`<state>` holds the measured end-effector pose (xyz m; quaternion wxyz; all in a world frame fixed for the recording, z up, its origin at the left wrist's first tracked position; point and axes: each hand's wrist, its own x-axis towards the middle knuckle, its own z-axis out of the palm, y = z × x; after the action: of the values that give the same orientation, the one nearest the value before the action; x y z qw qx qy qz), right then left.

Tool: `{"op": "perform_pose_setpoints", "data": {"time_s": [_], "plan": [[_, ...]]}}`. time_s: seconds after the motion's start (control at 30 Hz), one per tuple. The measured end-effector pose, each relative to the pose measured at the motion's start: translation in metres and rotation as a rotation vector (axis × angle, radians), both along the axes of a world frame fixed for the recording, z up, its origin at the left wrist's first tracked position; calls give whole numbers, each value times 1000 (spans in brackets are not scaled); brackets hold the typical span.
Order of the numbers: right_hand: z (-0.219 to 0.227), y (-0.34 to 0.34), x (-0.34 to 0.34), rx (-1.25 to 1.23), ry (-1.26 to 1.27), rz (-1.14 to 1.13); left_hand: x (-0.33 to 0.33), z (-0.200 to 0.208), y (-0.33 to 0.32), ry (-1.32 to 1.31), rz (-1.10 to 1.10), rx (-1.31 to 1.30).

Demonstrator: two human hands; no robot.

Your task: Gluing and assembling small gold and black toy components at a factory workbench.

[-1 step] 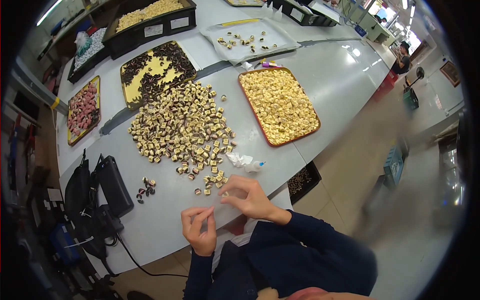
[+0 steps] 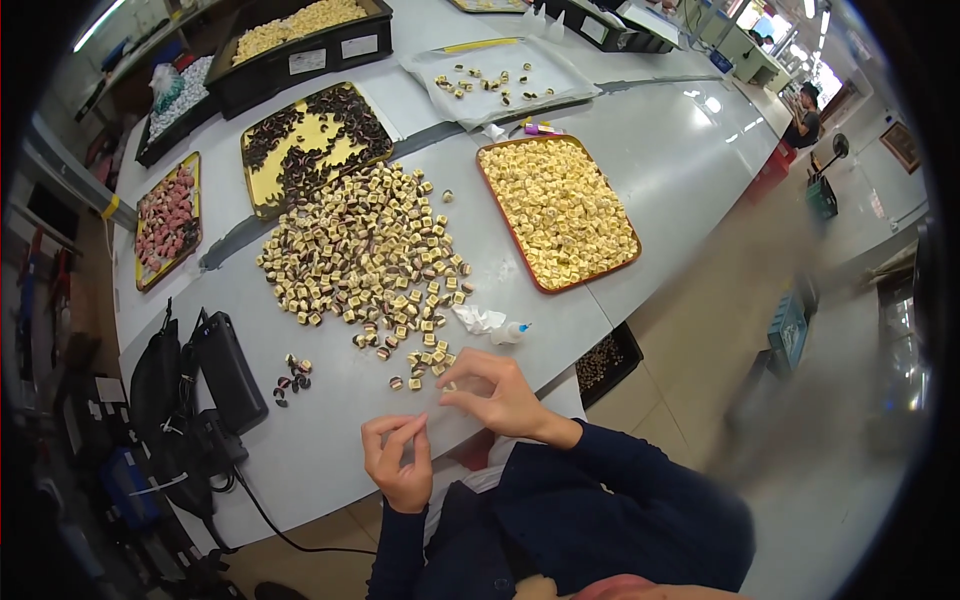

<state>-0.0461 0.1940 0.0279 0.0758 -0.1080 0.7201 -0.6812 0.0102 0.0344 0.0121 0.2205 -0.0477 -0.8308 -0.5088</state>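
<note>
My left hand (image 2: 398,462) is over the table's near edge, its thumb and fingertips pinched together; whatever may be between them is too small to make out. Close by on the right, my right hand (image 2: 500,398) curls its thumb and forefinger toward each other. A tiny cream-coloured bit (image 2: 450,389) shows by those fingertips, but I cannot tell whether it is gripped. Just beyond my hands lies a loose heap of small cream-and-dark striped pieces (image 2: 350,245), with a few stragglers (image 2: 415,380) nearest my fingers. A smaller cluster (image 2: 294,378) sits to the left.
A red-rimmed tray of cream pieces (image 2: 560,210) stands at right, beside a crumpled tissue (image 2: 478,319) and a small blue-tipped bottle (image 2: 511,333). Farther back are a yellow tray of dark pieces (image 2: 265,180) and a lined white tray (image 2: 490,75). A black power adapter (image 2: 228,370) with cables lies left.
</note>
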Motion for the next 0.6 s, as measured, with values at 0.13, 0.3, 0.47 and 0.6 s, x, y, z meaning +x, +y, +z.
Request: {"op": "perform_pose_setpoints", "data": {"time_s": [0.13, 0.3, 0.47, 0.6], "plan": [[0, -4, -4, 96, 132, -58, 4, 1, -5, 2, 32, -57], [-7, -10, -11, 194, 126, -118, 4, 0, -5, -42, 72, -61], [-12, -15, -14, 63, 176, -180, -1, -2, -7, -50, 51, -65], [-17, -3, -7, 174, 321, -229, -5, -7, -6, -57, 73, -32]]}}
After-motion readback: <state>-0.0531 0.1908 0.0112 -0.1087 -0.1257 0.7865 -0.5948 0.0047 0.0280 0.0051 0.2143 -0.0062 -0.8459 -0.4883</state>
